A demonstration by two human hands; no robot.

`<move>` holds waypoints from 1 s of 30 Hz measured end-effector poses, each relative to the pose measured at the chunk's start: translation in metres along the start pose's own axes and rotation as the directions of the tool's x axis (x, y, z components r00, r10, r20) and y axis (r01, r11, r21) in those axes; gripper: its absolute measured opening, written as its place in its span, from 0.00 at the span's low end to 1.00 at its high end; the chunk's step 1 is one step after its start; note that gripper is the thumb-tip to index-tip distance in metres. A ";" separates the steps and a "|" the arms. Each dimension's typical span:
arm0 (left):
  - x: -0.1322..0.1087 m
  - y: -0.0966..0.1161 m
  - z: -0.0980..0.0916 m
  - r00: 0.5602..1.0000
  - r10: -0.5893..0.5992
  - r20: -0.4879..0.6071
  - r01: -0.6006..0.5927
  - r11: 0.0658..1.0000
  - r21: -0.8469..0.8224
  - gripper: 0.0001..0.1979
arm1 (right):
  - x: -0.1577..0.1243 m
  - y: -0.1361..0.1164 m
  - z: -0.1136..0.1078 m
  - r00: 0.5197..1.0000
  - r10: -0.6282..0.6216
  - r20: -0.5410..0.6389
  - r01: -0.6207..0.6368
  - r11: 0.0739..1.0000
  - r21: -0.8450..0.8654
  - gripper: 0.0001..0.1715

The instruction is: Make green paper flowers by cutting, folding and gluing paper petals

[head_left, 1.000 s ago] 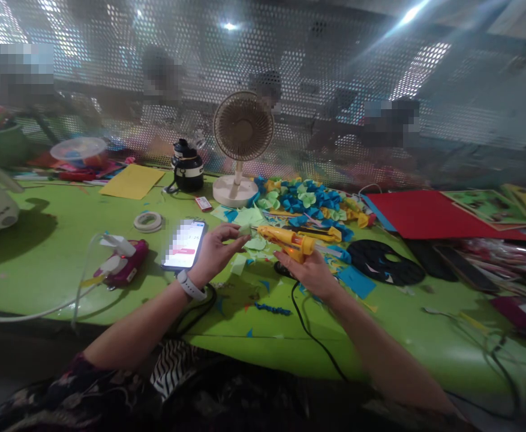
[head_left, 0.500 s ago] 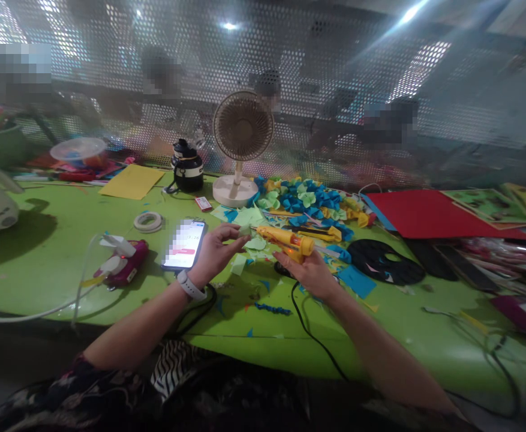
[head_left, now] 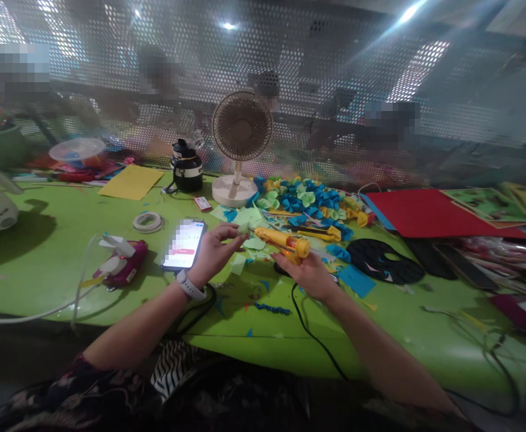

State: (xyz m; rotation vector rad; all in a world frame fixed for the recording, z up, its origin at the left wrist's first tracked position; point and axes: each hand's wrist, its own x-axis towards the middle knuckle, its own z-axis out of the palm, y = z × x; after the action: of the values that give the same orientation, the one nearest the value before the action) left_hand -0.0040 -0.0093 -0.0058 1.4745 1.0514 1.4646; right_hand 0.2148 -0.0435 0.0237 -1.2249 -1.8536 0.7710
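Observation:
My right hand (head_left: 310,273) is wrapped round a yellow glue gun (head_left: 283,241), whose nozzle points left. Its tip is at a small pale green paper piece (head_left: 245,228), pinched between the thumb and fingers of my left hand (head_left: 220,249). Whether tip and paper touch is too small to tell. Pale green paper scraps (head_left: 254,215) lie beneath and behind the hands. Just left of my left hand is a lit phone (head_left: 184,245). Behind the glue gun is a heap of blue, green and yellow paper flowers (head_left: 310,198).
A fan (head_left: 234,191) and a black bottle (head_left: 186,171) stand at the back. Left are a tape roll (head_left: 147,222) and a purple power strip (head_left: 130,264). A black palette-shaped piece (head_left: 384,261) and red sheet (head_left: 438,214) lie right. A black cord (head_left: 312,336) hangs over the front edge.
The glue gun and my right hand have shifted slightly left and down. My left hand keeps its pinch on the green paper, nearly in place.

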 end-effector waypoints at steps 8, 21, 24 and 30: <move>0.000 0.012 0.001 0.992 -0.126 0.007 0.126 0.979 -0.162 0.18 | -0.002 -0.005 -0.015 0.998 -0.002 0.070 0.004 1.000 -0.030 0.17; 0.001 0.008 0.000 0.990 -0.139 -0.006 0.138 0.984 -0.109 0.17 | -0.032 0.037 -0.145 0.965 0.029 -0.259 -0.160 0.850 -0.502 0.22; 0.002 0.005 0.000 0.990 -0.140 0.002 0.140 0.987 -0.084 0.17 | -0.044 0.082 -0.168 0.944 0.057 -0.325 -0.266 0.713 -0.649 0.24; 0.002 0.003 0.000 0.985 -0.174 0.019 0.175 0.979 -0.105 0.18 | -0.047 0.143 -0.194 0.885 0.234 -0.402 -0.465 0.471 -0.750 0.22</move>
State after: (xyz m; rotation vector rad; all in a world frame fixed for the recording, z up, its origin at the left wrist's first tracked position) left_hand -0.0037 -0.0086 -0.0021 1.2801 1.0531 1.3666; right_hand 0.4575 -0.0230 -0.0041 -2.2589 -1.7877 -0.1908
